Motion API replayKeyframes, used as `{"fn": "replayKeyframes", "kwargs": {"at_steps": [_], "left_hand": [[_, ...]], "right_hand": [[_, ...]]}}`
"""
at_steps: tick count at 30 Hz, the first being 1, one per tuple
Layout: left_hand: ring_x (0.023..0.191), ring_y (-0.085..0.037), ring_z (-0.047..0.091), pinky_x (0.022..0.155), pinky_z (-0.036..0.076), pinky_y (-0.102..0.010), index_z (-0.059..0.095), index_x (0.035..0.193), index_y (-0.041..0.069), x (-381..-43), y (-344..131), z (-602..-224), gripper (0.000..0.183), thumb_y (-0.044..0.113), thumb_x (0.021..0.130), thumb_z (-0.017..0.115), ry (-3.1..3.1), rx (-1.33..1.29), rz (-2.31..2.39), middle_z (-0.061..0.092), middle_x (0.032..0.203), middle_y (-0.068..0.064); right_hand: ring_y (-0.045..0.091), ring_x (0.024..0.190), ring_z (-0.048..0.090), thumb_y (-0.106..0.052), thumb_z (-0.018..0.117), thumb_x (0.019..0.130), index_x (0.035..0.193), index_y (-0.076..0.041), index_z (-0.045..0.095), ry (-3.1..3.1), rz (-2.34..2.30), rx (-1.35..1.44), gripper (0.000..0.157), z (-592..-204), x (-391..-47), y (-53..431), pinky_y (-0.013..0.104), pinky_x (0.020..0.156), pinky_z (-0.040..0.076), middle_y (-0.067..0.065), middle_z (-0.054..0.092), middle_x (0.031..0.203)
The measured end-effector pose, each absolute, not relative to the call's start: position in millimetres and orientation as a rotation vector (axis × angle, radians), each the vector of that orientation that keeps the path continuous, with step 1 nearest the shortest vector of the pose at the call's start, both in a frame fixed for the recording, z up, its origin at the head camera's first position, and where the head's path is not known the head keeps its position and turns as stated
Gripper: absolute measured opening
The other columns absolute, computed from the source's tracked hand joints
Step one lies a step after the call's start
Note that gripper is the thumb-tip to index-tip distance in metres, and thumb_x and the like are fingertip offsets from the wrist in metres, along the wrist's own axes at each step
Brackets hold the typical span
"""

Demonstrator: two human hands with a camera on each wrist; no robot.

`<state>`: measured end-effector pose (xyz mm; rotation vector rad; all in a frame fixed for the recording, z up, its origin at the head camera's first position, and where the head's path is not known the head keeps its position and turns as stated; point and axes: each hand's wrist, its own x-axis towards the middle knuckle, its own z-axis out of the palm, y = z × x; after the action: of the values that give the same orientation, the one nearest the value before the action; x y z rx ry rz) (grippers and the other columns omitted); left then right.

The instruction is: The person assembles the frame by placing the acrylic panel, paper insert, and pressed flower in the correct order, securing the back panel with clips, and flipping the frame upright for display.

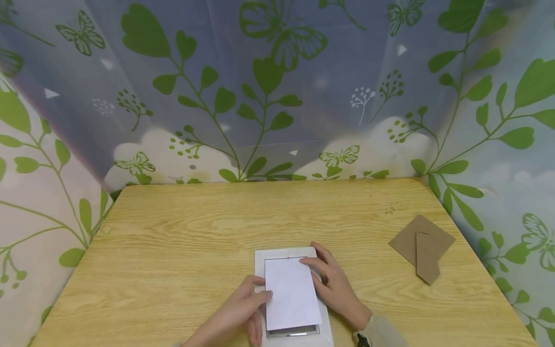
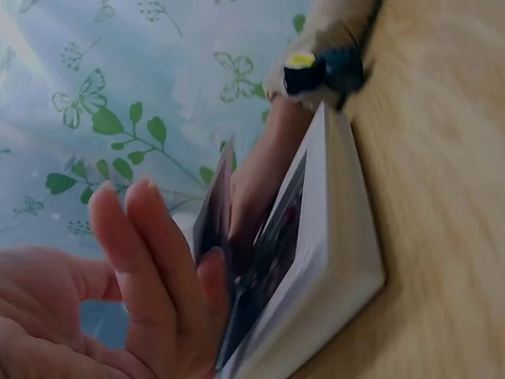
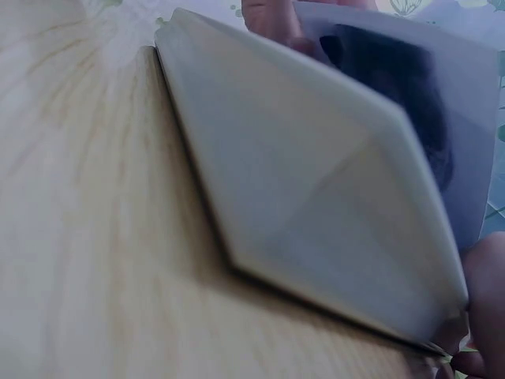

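A white picture frame lies on the table in front of me, its recess upward. Over the recess sits a photo with its blank white back up; the near end shows a strip of the recess below it. My left hand pinches the photo's left edge, thumb on top. My right hand has its fingers bent about the frame's far right corner, one fingertip at the photo's top edge. In the right wrist view the photo's dark printed side stands tilted above the frame's side.
A brown backing board with a stand leg lies at the right of the wooden table. Patterned cloth hangs behind the table and on both sides. A dark band circles the right wrist.
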<state>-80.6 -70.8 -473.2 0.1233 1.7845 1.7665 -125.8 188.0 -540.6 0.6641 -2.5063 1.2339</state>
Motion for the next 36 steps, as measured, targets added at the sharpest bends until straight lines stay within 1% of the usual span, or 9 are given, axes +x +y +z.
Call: {"fn": "replayKeyframes", "kwargs": {"at_steps": [3,7,10,12,14,17,19,24,36], "left_hand": [[0.036,-0.011,0.054,0.036,0.043,-0.022,0.024,0.141,-0.010,-78.8,-80.4,-466.5,0.061,0.028,0.103,0.053,1.959,0.237,1.643,0.065,0.064,-0.009],[0.044,-0.002,0.048,0.041,0.041,-0.019,0.049,0.130,-0.001,-77.7,-86.1,-459.2,0.048,0.033,0.099,0.061,2.380,0.490,1.408,0.061,0.074,0.001],[0.068,-0.005,0.057,0.059,0.051,-0.024,0.060,0.122,0.007,-76.7,-85.0,-457.5,0.048,0.045,0.094,0.065,2.747,0.744,1.091,0.061,0.091,0.005],[0.096,-0.013,0.061,0.079,0.054,-0.034,0.060,0.127,0.010,-77.0,-84.2,-458.6,0.059,0.055,0.090,0.066,2.837,0.886,0.918,0.063,0.112,0.001],[0.128,-0.026,0.049,0.097,0.047,-0.051,0.056,0.136,0.012,-77.7,-84.0,-463.1,0.072,0.064,0.087,0.063,2.812,0.998,0.811,0.053,0.138,-0.005],[0.146,-0.039,0.022,0.105,0.033,-0.065,0.046,0.147,0.016,-79.4,-83.1,-470.7,0.085,0.069,0.083,0.063,2.722,1.063,0.757,0.033,0.158,-0.009],[0.148,-0.041,0.015,0.106,0.031,-0.067,0.042,0.150,0.018,-79.8,-82.8,-475.7,0.087,0.070,0.083,0.063,2.705,1.095,0.743,0.027,0.161,-0.009],[0.148,-0.040,0.019,0.105,0.033,-0.065,0.039,0.152,0.019,-80.4,-83.7,-483.1,0.084,0.067,0.087,0.061,2.699,1.153,0.761,0.029,0.161,-0.009],[0.149,-0.036,0.019,0.105,0.034,-0.064,0.040,0.152,0.022,-80.1,-85.6,-492.5,0.081,0.067,0.088,0.058,2.691,1.162,0.751,0.030,0.160,-0.005]], "right_hand": [[0.038,0.136,0.043,-0.003,0.065,0.092,0.118,-0.019,0.070,-2.509,1.234,0.657,0.032,-540.6,-125.6,187.1,0.043,0.111,0.034,0.019,0.043,0.149],[0.037,0.136,0.043,-0.003,0.065,0.091,0.118,-0.020,0.071,-2.510,1.245,0.649,0.032,-540.4,-125.8,186.7,0.047,0.109,0.035,0.019,0.043,0.149],[0.037,0.136,0.043,-0.003,0.066,0.091,0.118,-0.020,0.071,-2.504,1.243,0.654,0.033,-540.8,-125.8,187.3,0.048,0.109,0.036,0.019,0.043,0.149],[0.038,0.135,0.044,-0.003,0.066,0.091,0.119,-0.019,0.070,-2.498,1.235,0.662,0.032,-541.3,-125.9,187.7,0.049,0.108,0.037,0.019,0.043,0.148],[0.039,0.134,0.045,-0.004,0.066,0.091,0.119,-0.019,0.070,-2.495,1.234,0.667,0.032,-541.5,-126.0,187.9,0.052,0.106,0.038,0.020,0.043,0.148],[0.039,0.134,0.045,-0.005,0.066,0.092,0.119,-0.019,0.070,-2.495,1.240,0.673,0.031,-540.9,-126.0,188.0,0.056,0.104,0.039,0.020,0.042,0.149],[0.039,0.135,0.044,-0.005,0.067,0.091,0.120,-0.019,0.070,-2.496,1.248,0.673,0.032,-540.4,-125.9,188.1,0.058,0.104,0.038,0.020,0.042,0.150],[0.040,0.135,0.044,-0.003,0.066,0.091,0.120,-0.020,0.070,-2.501,1.252,0.664,0.034,-540.7,-125.6,188.1,0.058,0.104,0.039,0.020,0.042,0.150],[0.037,0.137,0.042,-0.001,0.060,0.093,0.122,-0.019,0.070,-2.526,1.254,0.650,0.035,-538.0,-125.0,188.2,0.054,0.106,0.038,0.019,0.041,0.150]]}}
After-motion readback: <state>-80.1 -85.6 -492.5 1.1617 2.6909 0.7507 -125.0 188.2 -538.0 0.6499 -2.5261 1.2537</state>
